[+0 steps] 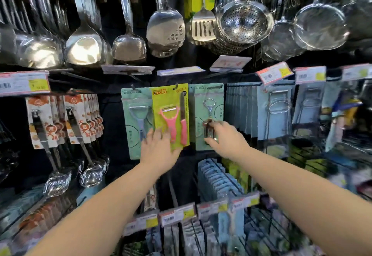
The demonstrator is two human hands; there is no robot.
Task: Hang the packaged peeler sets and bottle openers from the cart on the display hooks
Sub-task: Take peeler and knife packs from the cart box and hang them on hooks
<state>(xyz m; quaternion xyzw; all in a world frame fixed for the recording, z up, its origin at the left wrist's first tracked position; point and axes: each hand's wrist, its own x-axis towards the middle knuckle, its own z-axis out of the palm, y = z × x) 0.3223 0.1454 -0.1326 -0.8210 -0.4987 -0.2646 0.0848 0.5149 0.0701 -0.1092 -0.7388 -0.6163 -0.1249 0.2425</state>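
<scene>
My left hand [159,149] is pressing, fingers spread flat, on the lime-green card of pink peeler and knife [171,114] — it is hanging upright on its hook [176,84], blades up. My right hand [225,138] is pinching the steel bottle opener on its pale-green card [209,106], ring end up — the print is showing too blurred to read.

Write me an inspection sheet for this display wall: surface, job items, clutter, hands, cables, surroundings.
Surface: dark hook wall, with three cards hanging side by side at centre.
Job's things: yellow-green peeler set hangs on a hook and overlaps a teal peeler card. The bottle opener card hangs to its right.
Clutter: nothing seen.
Grippers: left hand lies straight-fingered against the peeler set's lower edge. Right hand pinches the bottle opener card low down.
Cables: nothing seen.
Surroundings: ladles and strainers hang above, with price tags on the rails. More packs fill the lower hooks. The cart is not in view.
</scene>
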